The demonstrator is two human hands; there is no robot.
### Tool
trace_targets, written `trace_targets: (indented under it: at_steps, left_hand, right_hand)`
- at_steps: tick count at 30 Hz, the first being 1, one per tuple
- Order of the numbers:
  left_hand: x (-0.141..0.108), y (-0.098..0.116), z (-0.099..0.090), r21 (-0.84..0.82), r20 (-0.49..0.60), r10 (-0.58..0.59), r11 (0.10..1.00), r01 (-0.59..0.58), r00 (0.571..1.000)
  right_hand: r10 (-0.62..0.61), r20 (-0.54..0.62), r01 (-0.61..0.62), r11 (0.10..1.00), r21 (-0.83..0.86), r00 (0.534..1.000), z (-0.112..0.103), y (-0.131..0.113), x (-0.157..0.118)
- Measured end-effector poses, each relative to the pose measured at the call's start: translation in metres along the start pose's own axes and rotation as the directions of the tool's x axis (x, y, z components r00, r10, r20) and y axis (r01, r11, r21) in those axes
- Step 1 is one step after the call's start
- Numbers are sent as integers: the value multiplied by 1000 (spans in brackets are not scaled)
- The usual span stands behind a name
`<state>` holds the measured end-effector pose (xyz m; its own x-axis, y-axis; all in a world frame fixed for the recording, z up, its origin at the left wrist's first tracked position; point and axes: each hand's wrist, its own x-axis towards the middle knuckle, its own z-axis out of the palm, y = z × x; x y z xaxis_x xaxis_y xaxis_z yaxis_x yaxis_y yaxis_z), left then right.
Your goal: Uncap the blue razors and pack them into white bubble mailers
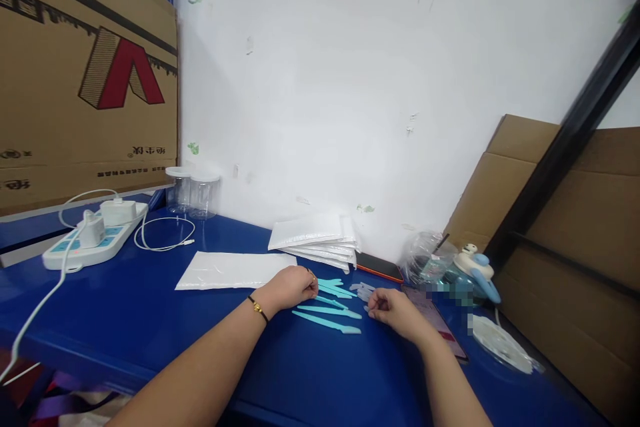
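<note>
Several turquoise eyebrow razors [327,322] lie side by side on the blue table, their blade ends pointing right. My left hand [293,288], with a black cord bracelet at the wrist, is closed at the left ends of the upper razors; its fingertips are hidden, so what it holds cannot be made out. Just right of the razors is a small pile of clear plastic caps [364,291]. Beside that pile my right hand [393,310] is closed in a pinch, with a bit of clear cap showing at its fingertips.
A white padded mailer [230,270] lies left, with a stack of mailers [315,233] by the wall. Behind are a phone [380,267] and two clear jars [203,195]. A power strip [103,240] with cables sits left. A blue-green bottle [465,277] stands right.
</note>
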<state>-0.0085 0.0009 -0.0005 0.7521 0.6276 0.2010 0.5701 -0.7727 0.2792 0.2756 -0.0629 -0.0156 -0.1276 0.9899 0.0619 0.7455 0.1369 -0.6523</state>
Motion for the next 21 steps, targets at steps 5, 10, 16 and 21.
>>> trace_targets:
  at_steps: [5, 10, 16, 21]
  left_hand:
    - [1, 0, 3, 9, -4, 8, 1000, -8, 1000]
    - [2, 3, 5, 3, -14, 32, 999, -32, 999]
    - [3, 2, 6, -4, -12, 31, 999, -32, 999]
    - [2, 2, 5, 19, -26, 26, 999, -25, 999]
  right_hand:
    - [-92, 17, 90, 993, 74, 996, 16, -15, 6]
    - [-102, 1, 102, 993, 61, 995, 22, -20, 7]
    - [-92, -23, 92, 996, 3, 995, 22, -24, 7]
    - [-78, -8, 78, 997, -14, 997, 21, -27, 6]
